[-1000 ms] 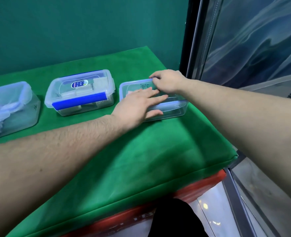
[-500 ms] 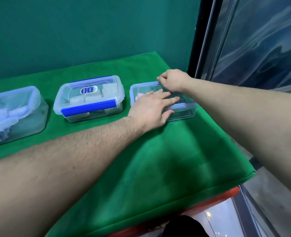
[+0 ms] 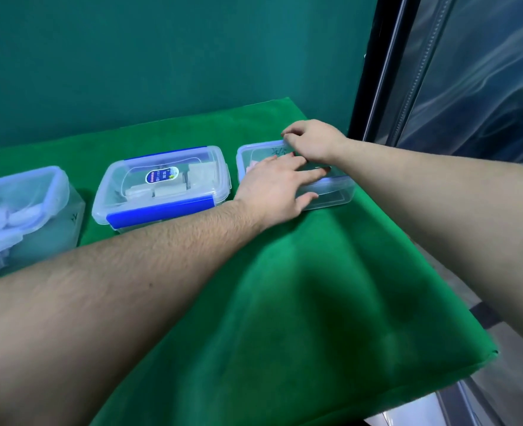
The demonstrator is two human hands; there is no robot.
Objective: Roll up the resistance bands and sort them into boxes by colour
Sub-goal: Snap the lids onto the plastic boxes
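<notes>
Three clear plastic boxes stand in a row on the green cloth. The right box (image 3: 335, 196) has its lid on, and both my hands are on it. My left hand (image 3: 277, 182) lies flat on the lid with fingers spread and the thumb against the front wall. My right hand (image 3: 311, 139) has its fingers curled over the lid's far edge. A pale pink roll shows faintly inside. The middle box (image 3: 161, 187) is closed, with blue clips and pale rolled bands inside. The left box (image 3: 23, 210) holds pale bluish rolls.
The green cloth (image 3: 315, 302) covers the table and drops off at the front and right edges. A teal wall stands behind the boxes. A dark frame with a glass panel (image 3: 469, 87) rises close on the right.
Both hands have stayed on the right box's lid; the right fingers have curled a little more over the far edge. The camera has drifted, shifting the scene in view.
</notes>
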